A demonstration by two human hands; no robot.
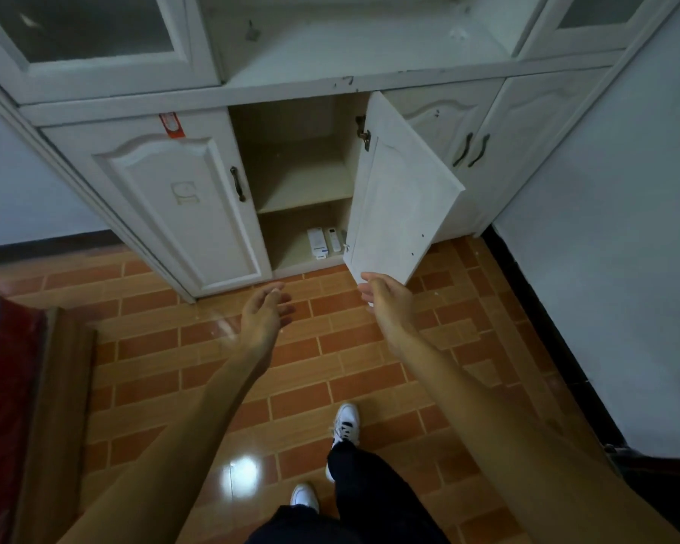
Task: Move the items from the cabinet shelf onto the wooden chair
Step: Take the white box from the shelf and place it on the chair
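Fingers of left hand hanging loosely spread, gripping nothing. Two white remotes sitting at 12 o'clock on bottom cabinet shelf. Right hand fingers resting against open door lower edge.

White cabinet against pale blue walls with a dark skirting. Upper doors glazed with frosted panes; lower doors panelled, with dark curved handles. An orange tag hangs above the left lower door. Floor of glossy orange brick-pattern tiles, bearing a bright light reflection. Red-topped wooden furniture at lower left.
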